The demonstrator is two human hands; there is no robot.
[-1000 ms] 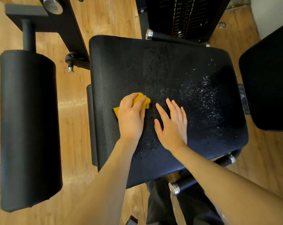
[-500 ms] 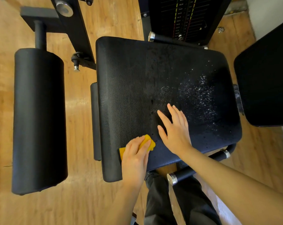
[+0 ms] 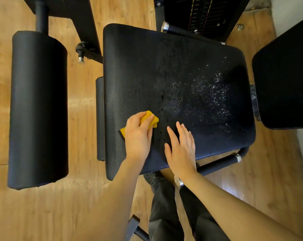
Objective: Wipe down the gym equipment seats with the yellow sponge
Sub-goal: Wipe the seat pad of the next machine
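The left hand (image 3: pixel 137 136) is pressing the yellow sponge (image 3: pixel 149 119), fingers curled over it, onto the black seat (image 3: pixel 164 70) at lower centre; the right hand (image 3: pixel 181 150) is lying flat alongside, fingers together.

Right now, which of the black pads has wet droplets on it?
The middle seat pad, under both hands; droplets glisten on its right half. The roller pad and right-hand pad look dry.

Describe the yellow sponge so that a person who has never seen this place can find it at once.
Find the wide black seat pad in the middle, above the wooden floor. On its near left part, the left hand presses a small sponge flat, beside the open right hand. It is the only bright yellow thing there.
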